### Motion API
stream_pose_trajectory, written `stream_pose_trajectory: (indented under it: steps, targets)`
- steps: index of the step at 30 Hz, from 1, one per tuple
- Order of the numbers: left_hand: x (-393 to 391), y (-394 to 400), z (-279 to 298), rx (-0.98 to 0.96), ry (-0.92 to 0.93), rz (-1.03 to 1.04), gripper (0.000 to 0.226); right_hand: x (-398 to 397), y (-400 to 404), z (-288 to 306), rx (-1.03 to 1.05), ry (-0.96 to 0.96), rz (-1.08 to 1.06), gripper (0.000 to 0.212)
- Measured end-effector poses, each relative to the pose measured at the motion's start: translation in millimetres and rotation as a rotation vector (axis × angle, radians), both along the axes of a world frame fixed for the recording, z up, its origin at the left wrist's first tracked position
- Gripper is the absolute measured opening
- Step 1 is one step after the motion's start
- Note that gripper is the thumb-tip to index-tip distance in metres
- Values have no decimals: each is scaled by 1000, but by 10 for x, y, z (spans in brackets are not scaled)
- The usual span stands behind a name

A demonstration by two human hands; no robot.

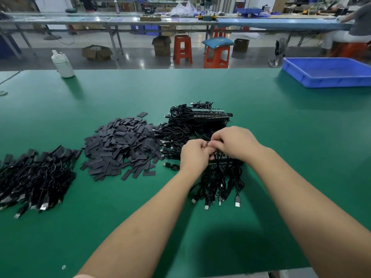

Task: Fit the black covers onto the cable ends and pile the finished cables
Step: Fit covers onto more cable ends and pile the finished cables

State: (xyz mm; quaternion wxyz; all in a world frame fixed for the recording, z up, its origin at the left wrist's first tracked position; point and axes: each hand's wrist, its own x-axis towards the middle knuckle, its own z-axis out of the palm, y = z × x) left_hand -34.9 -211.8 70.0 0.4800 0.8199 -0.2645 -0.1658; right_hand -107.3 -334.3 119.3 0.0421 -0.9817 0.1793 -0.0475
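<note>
A heap of flat black covers (122, 145) lies left of centre on the green table (140, 217). Right of it is a tangle of black cables with bare board ends (200, 121), and a bundle of cables (220, 183) hangs toward me with its USB plugs showing. At the far left lies a pile of covered cables (34, 177). My left hand (193, 155) and my right hand (233, 142) meet above the bundle, fingers curled, both pinching one small cable end (208, 144) between them. The fingertips hide most of that end.
A blue plastic tray (329, 72) sits at the table's far right. A white bottle (62, 64) stands at the far left edge. Beyond the table are orange stools (182, 49), cardboard boxes and another workbench with a seated person (355, 23).
</note>
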Motion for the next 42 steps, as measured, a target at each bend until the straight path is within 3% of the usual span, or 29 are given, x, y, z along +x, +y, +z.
stream_pose_trajectory:
  steps: [3,23,29,32,36,38,39,42]
  targets:
    - [-44,-44,2,65,-74,39,26,22,11,6,-20,-19,-47,26]
    - [-71,-84,-175,166,-27,205,31,195,85,-409,-58,-4,-131,29]
    - [184,70,-219,-5,32,248,28,150,-122,-419,-76,-1,-91,35]
    - [344,291,-131,-25,-63,193,35,115,-282,-404,-214,-2,-77,37]
    - [463,540,119,-99,-93,23,32,133,-150,-428,-231,-244,-21,41]
    - [454,632,274,-103,-108,-79,19,179,76,-390,-22,-369,-1,33]
    - [439,669,345,-127,-97,-121,15,199,226,-346,235,-393,-14,34]
    - [419,733,463,-220,-45,-137,10,259,722,-279,1261,-405,-62,48]
